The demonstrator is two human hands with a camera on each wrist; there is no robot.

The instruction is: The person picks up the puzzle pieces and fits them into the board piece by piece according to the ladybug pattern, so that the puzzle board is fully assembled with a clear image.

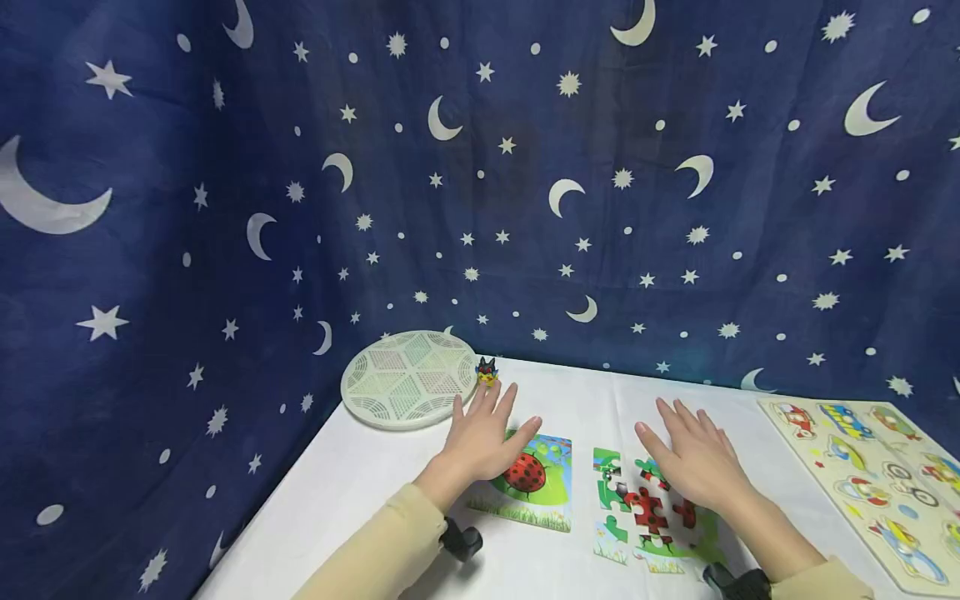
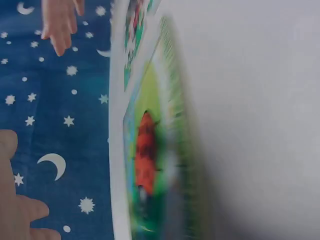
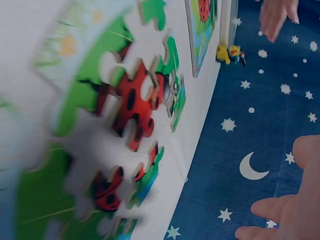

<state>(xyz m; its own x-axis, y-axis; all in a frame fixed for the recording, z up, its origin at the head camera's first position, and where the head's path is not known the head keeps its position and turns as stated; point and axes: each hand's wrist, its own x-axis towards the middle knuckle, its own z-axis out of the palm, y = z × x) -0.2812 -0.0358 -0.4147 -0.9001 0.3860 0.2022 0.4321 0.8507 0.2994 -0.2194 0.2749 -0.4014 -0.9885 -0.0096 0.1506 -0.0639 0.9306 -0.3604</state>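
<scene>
At bottom edge, nearest cam, see R sleeve [image 1: 821, 582], black wrist unit [image 1: 738, 586] & L sleeve [image 1: 382, 546]. Find L hand [image 1: 482, 440] raised over L part of ladybug pic [image 1: 542, 493], w/ fingers spread & grip fully released; in head view, w/ fingertips close to toy [image 1: 487, 372]. Find R hand [image 1: 699, 461] raised over R side of puzzle pcs [image 1: 649, 510], w/ fingers fairly straight, likewise released & holding nothing. See pcs lying flat on white table [image 1: 337, 517], just R of pic, w/ gaps btwn several; can't tell how those under R hand fit, as partly hidden. Note round tray [image 1: 408, 380] at back L, next to toy; can't tell if touching. Note vehicle board [image 1: 873, 468] at R edge, well apart from pcs. Behind table, see blue cloth [image 1: 517, 192] w/ moons & stars.
</scene>
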